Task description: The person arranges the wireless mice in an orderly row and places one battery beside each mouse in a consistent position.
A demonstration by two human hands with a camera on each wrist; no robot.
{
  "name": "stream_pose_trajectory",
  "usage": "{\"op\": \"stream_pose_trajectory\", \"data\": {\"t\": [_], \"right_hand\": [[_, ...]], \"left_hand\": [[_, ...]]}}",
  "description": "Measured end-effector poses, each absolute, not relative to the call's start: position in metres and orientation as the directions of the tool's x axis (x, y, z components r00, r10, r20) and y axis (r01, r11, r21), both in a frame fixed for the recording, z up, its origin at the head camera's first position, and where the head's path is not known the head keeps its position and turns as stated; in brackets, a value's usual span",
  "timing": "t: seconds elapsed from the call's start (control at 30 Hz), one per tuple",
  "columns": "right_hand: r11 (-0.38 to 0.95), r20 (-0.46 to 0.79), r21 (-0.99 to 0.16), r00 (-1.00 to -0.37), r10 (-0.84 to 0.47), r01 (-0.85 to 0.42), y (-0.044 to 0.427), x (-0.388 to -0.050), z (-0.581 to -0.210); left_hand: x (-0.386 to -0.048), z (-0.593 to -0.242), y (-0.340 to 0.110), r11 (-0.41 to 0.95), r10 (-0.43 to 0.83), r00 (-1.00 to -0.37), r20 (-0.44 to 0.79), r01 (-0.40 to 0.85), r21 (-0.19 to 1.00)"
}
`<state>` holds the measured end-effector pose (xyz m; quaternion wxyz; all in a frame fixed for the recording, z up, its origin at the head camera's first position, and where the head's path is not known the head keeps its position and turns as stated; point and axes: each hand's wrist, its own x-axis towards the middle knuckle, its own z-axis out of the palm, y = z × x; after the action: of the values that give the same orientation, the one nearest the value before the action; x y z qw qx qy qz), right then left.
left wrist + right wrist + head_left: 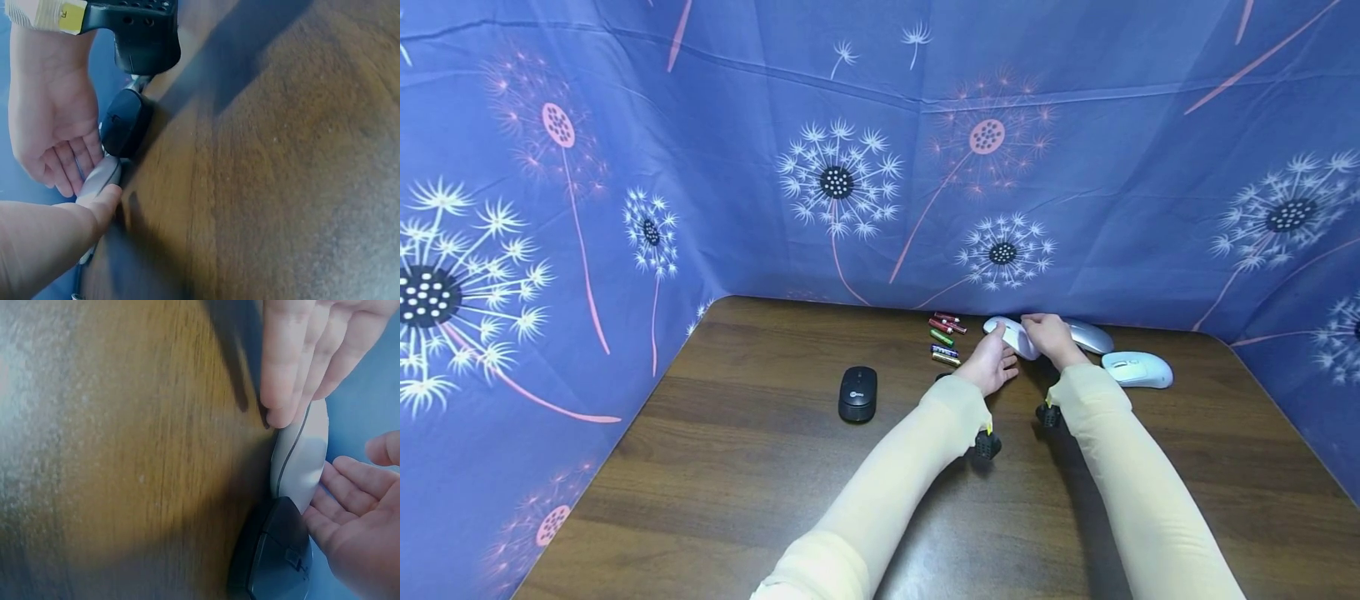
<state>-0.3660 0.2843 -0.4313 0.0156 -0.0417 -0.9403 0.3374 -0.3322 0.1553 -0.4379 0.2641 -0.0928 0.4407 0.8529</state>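
Observation:
A white computer mouse [1011, 335] [100, 177] [306, 450] lies at the back of the table between my two hands. My left hand [990, 365] is turned palm up, its straight fingertips [279, 403] touching the mouse's near side. At the far side of it is my right hand [1051, 336], with the fingers [67, 164] extended along the mouse's edge and the palm facing it. Against the white mouse sits a black mouse [127, 122] [281, 556], which my right hand and sleeve hide in the head view.
A silver mouse [1088, 337] and a pale mouse [1137, 369] stand to the right. Several small batteries [945, 337] lie in a column to the left. Another black mouse [857, 394] is farther left. Blue patterned cloth [880, 275] hangs behind the table [737, 467].

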Motion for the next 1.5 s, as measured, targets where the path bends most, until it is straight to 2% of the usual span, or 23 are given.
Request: {"op": "stream_pose_trajectory", "data": {"t": [0.37,0.63,0.77,0.87,1.07,1.27,1.5], "right_hand": [[0.754,-0.009,-0.653,-0.997,0.082,0.068,0.281,-0.364,-0.428],[0.757,0.014,-0.651,-0.996,0.083,0.054,0.284,-0.362,-0.428],[0.741,0.019,-0.669,-0.996,0.093,0.056,0.285,-0.359,-0.426],[0.722,0.026,-0.689,-0.994,0.108,0.061,0.284,-0.356,-0.423],[0.687,0.031,-0.722,-0.989,0.142,0.076,0.282,-0.351,-0.413],[0.632,0.014,-0.771,-0.990,0.138,0.077,0.282,-0.345,-0.408],[0.576,-0.025,-0.809,-0.985,0.169,0.120,0.288,-0.346,-0.410]], "left_hand": [[-0.330,-0.436,0.152,-0.428,0.365,-0.836,-0.410,-0.542,0.723],[-0.330,-0.435,0.152,-0.443,0.307,-0.859,-0.410,-0.510,0.737],[-0.357,-0.471,0.166,-0.416,0.298,-0.872,-0.389,-0.485,0.769],[-0.365,-0.478,0.166,-0.386,0.302,-0.867,-0.396,-0.491,0.781],[-0.332,-0.431,0.142,-0.404,0.306,-0.870,-0.388,-0.487,0.774],[-0.323,-0.419,0.137,-0.381,0.262,-0.900,-0.349,-0.429,0.819],[-0.316,-0.413,0.135,-0.222,0.168,-0.946,-0.278,-0.311,0.924]]}}
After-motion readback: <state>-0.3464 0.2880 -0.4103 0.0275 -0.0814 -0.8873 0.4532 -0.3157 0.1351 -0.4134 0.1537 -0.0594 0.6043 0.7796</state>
